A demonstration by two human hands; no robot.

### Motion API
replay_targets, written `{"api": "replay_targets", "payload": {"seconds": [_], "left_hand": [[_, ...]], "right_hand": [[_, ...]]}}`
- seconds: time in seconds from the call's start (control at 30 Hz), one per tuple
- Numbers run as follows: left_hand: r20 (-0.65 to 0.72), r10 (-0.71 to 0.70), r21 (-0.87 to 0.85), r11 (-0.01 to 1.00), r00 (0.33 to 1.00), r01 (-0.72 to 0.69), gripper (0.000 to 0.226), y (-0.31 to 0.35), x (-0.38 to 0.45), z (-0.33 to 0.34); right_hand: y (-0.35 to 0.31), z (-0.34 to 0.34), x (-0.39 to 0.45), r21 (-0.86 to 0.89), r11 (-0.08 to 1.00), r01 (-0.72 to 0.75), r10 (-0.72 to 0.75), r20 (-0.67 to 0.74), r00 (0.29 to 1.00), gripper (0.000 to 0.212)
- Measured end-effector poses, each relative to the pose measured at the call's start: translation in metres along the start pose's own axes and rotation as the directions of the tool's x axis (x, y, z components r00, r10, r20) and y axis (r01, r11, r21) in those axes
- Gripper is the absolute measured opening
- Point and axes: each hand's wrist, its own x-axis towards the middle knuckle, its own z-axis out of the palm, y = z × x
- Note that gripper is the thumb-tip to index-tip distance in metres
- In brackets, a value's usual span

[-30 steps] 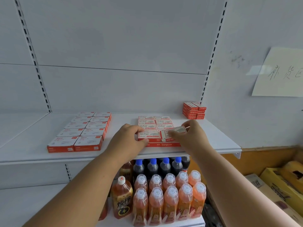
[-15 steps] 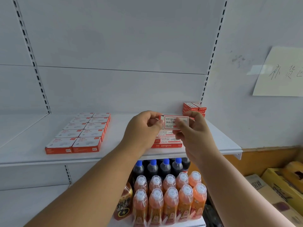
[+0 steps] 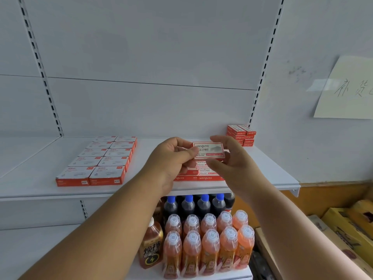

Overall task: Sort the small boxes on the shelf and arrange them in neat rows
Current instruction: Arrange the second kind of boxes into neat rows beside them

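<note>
I hold a small white-and-red box (image 3: 210, 150) above the white shelf (image 3: 262, 168), its label facing me. My left hand (image 3: 171, 158) pinches the box's left end. My right hand (image 3: 236, 168) curls around its right end with fingers spread, the thumb just under the box and the index finger just over it. Below the held box, a group of matching boxes (image 3: 203, 172) lies flat near the shelf's front edge, partly hidden by my hands. A neat two-column block of larger white-and-red boxes (image 3: 103, 160) lies to the left. A small stack of red boxes (image 3: 242, 135) stands at the back right.
The shelf below holds orange drink bottles (image 3: 210, 247), dark bottles with blue caps (image 3: 197, 205) and a brown bottle (image 3: 151, 247). Yellow cartons (image 3: 347, 227) sit at the lower right. A handwritten paper note (image 3: 347, 89) hangs on the right wall.
The box was lifted from the middle group and turned label-up between both hands. My right hand's fingers have now loosened around its right end while the left keeps hold.
</note>
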Motion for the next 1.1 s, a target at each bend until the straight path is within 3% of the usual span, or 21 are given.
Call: {"api": "replay_targets", "payload": {"seconds": [0.07,0.17,0.27,0.37,0.43,0.57,0.83,0.97,1.1], "left_hand": [[-0.018,-0.011,0.048,0.999,1.0,0.012,0.011,0.002,0.001,-0.001],[-0.071,0.148,0.386,0.916,0.986,-0.11,0.012,0.002,0.001,-0.005],[-0.002,0.417,0.747,0.605,0.909,-0.276,0.019,-0.001,0.0,-0.016],[0.176,0.364,0.874,0.37,0.915,-0.315,0.031,-0.011,0.0,-0.019],[0.203,0.315,0.883,0.351,0.927,-0.313,0.029,-0.018,0.0,-0.017],[0.182,0.345,0.86,0.398,0.921,-0.32,0.024,-0.026,0.003,-0.014],[0.228,0.289,0.873,0.361,0.93,-0.327,0.02,-0.017,0.007,-0.015],[0.247,0.29,0.911,0.255,0.925,-0.324,0.023,-0.004,0.012,-0.006],[0.268,0.33,0.919,0.195,0.905,-0.343,0.025,0.007,0.022,0.017]], "right_hand": [[0.002,-0.003,0.002,-0.159,0.986,0.051,-0.055,-0.021,0.998,0.043],[0.005,-0.008,0.005,-0.327,0.943,0.055,-0.073,-0.043,0.996,0.039],[0.012,-0.018,0.006,-0.492,0.871,0.022,-0.035,-0.017,0.999,0.039],[0.019,-0.024,0.008,-0.575,0.818,-0.019,0.031,0.011,0.999,0.039],[0.021,-0.023,0.009,-0.6,0.8,-0.022,0.054,0.035,0.998,0.039],[0.023,-0.016,0.012,-0.6,0.8,0.002,0.06,0.083,0.995,0.039],[0.017,-0.015,0.016,-0.623,0.782,0.021,0.08,0.134,0.988,0.038],[0.015,-0.021,0.018,-0.618,0.786,0.035,0.079,0.155,0.985,0.037],[0.022,-0.036,0.03,-0.545,0.838,0.003,0.042,0.071,0.997,0.029]]}}
